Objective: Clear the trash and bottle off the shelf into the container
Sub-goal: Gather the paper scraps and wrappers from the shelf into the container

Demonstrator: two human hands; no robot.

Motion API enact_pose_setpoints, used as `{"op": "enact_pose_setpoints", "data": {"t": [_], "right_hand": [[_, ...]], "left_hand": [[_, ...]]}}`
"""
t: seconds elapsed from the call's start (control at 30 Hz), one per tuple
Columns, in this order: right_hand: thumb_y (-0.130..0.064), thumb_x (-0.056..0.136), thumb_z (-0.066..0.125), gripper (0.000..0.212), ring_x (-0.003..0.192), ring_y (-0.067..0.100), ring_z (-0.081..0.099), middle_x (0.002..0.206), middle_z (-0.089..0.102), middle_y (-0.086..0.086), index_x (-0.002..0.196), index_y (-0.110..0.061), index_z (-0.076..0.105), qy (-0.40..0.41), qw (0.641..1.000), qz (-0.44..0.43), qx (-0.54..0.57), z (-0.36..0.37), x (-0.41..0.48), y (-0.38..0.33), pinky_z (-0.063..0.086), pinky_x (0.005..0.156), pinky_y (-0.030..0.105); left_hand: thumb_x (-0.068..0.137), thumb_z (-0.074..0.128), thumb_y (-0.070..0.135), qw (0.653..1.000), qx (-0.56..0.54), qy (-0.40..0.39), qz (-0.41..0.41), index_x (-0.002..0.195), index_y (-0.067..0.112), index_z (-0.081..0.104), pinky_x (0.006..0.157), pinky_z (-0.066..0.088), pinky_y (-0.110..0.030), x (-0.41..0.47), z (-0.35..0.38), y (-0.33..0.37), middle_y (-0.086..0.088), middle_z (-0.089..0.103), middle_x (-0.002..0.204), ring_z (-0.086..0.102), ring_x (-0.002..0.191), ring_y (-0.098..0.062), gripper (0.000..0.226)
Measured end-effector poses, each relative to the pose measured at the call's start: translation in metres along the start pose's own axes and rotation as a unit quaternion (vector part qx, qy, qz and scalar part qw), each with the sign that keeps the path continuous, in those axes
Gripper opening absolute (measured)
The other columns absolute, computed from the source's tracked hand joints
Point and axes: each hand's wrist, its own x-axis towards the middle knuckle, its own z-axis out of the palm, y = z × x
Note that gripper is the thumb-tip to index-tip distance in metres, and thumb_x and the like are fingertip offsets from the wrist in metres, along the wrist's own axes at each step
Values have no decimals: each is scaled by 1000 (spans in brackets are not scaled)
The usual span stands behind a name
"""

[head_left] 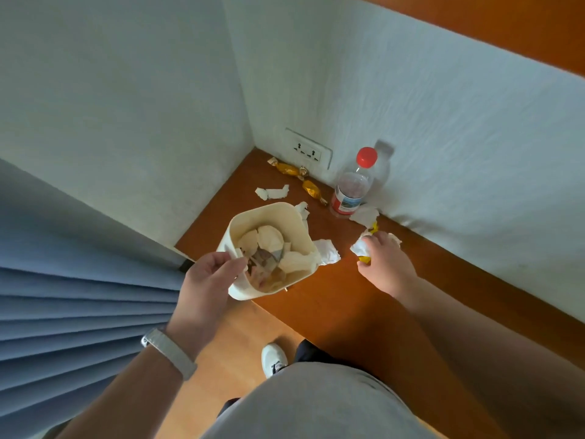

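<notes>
In the head view, the person's right hand has its grip curled shut on a crumpled tissue and a scrap of yellow wrapper, taken up to the right of the container. The left hand holds that cream container by its near rim, fingers pinching the edge, with the open mouth tilted up toward the camera and already holding paper and scraps. The relation that matters for the coming move is short and simple: the container's mouth lies directly left of the loaded right hand, with one loose tissue touching the container's right side between them, so the right hand is much the nearer one to make the drop. The bottle, clear with a red cap, stands upright beyond and to the right of the container, against the wall, its long axis vertical. Another tissue lies at the bottle's foot, two gold candy wrappers lie beyond the container toward the corner under the wall socket, and a torn tissue strip lies just behind the container. The shelf is glossy orange-brown wood set into a white-walled corner; a blue pleated curtain hangs well left of the container.
</notes>
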Motion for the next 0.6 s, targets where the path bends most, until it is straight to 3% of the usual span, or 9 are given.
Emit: {"op": "enact_pose_setpoints", "data": {"t": [0.13, 0.3, 0.43, 0.5, 0.6], "right_hand": [[-27, 90, 60, 35, 114, 22, 53, 130, 50, 6, 123, -16, 57, 21, 1000, -10, -2, 6, 9, 2, 54, 84, 36], [-18, 93, 56, 26, 101, 19, 58, 120, 58, 4, 118, -15, 64, 38, 999, -9, 22, 3, 11, 4, 49, 71, 29], [-19, 95, 53, 24, 87, 15, 58, 109, 65, 2, 115, -14, 66, 60, 997, -2, 54, -6, 5, 0, 46, 64, 27], [-19, 94, 55, 23, 86, 15, 60, 106, 66, 2, 113, -15, 67, 81, 993, 0, 89, -16, 0, -7, 52, 67, 30], [-19, 92, 59, 21, 87, 15, 62, 104, 67, 1, 110, -16, 68, 121, 981, -17, 152, -44, -9, -29, 56, 74, 33]], "left_hand": [[64, 75, 44, 1000, -2, -3, -8, 88, 19, 74, 95, 57, -50, 4, 9, 1, -11, 75, 93, 69, 103, -32, 34], [72, 71, 37, 1000, 7, -6, -7, 93, 15, 71, 96, 56, -51, 6, 17, 3, -13, 74, 96, 68, 104, -32, 31], [73, 69, 37, 1000, 9, -25, 8, 94, 15, 69, 76, 54, -34, 2, 20, 6, -7, 70, 91, 65, 93, -24, 31], [78, 70, 35, 999, 12, -31, 20, 94, 15, 69, 71, 49, -30, -1, 19, 7, -7, 69, 91, 63, 90, -22, 25], [76, 68, 41, 999, 29, -33, 28, 93, 18, 70, 77, 54, -36, -4, 15, 4, -9, 71, 95, 65, 98, -26, 28]]}}
